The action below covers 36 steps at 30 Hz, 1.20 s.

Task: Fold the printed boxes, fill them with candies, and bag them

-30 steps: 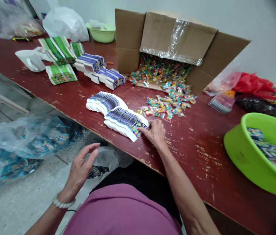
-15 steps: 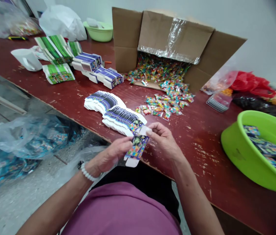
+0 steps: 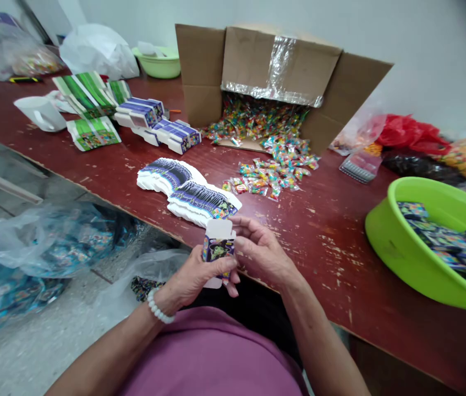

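Note:
A small printed box (image 3: 218, 248) with its white top flap up is held in my left hand (image 3: 199, 273), thumb across its front and fingers behind it. My right hand (image 3: 262, 251) is at the box's right side, its fingers curved near the upper edge; whether they grip it is hard to see. Just beyond lies a fanned row of flat purple-and-white boxes (image 3: 189, 190). Wrapped candies (image 3: 263, 176) are spread behind the row, spilling from an open cardboard carton (image 3: 280, 66).
On the right stands a green basin (image 3: 385, 242) holding printed boxes. Banded green bundles (image 3: 94, 133), purple bundles (image 3: 177, 136) and a white cup (image 3: 40, 114) are at the left. Filled plastic bags (image 3: 71, 236) lie below the table's left edge.
The box has changed from flat to opened out, and my left hand now wraps it from the left. My right hand has shifted slightly down. The whole view has moved a little.

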{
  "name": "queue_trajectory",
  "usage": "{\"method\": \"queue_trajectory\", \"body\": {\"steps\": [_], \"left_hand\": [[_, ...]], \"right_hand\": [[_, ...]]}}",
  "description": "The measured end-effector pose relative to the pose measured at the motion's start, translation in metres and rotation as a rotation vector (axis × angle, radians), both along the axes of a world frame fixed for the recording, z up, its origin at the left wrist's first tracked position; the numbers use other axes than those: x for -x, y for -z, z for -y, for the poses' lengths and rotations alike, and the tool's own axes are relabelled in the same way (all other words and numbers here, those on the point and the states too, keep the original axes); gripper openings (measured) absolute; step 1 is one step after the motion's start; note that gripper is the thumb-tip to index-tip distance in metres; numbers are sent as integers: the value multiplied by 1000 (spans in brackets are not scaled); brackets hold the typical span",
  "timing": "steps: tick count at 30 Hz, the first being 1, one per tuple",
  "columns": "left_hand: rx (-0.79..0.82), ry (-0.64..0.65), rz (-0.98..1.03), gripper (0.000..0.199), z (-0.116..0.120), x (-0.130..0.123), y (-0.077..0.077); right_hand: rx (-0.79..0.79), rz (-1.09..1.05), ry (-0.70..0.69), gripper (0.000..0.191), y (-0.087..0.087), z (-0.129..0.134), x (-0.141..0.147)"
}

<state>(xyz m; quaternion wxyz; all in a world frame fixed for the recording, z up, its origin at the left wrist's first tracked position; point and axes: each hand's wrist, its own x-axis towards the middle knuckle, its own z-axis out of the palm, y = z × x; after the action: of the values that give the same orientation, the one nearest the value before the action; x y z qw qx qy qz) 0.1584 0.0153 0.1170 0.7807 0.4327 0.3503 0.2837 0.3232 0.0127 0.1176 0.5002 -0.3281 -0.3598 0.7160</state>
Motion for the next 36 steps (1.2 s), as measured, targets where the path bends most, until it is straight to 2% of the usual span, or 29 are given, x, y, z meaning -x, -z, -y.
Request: {"method": "queue_trajectory", "body": {"steps": [3,6,9,12,14,17,19,21,27,31,33,36], "left_hand": [[16,-47,-13,31,-1,-2,6],[-61,-58,-84,30,-2,1,12],[-154,-153,-137,35,0,6,13],[-155,-282,-91,55,4,10,12],[-184,-322,-76,68,7,11,11],[-259,-328,-91,63,9,11,10],[-245,-310,-83,52,9,11,10],[-213,-300,-73,45,8,11,11],[-212,-300,-132,31,7,14,15],[-277,-274,-199,25,8,18,18],[-308,-288,-197,26,9,18,18],[-212,-365,-123,48,9,15,14]], "right_hand": [[21,51,-37,34,7,5,3],[25,215,122,30,13,6,6],[4,326,245,30,14,4,6],[16,331,294,37,14,3,7],[40,305,311,44,16,4,10],[-16,293,337,34,19,7,13],[-69,315,332,27,23,9,13],[-57,329,286,24,25,9,11],[26,243,213,31,22,3,3],[36,168,138,40,19,1,1],[8,214,93,30,21,2,1],[-84,301,161,24,26,4,1]]}}
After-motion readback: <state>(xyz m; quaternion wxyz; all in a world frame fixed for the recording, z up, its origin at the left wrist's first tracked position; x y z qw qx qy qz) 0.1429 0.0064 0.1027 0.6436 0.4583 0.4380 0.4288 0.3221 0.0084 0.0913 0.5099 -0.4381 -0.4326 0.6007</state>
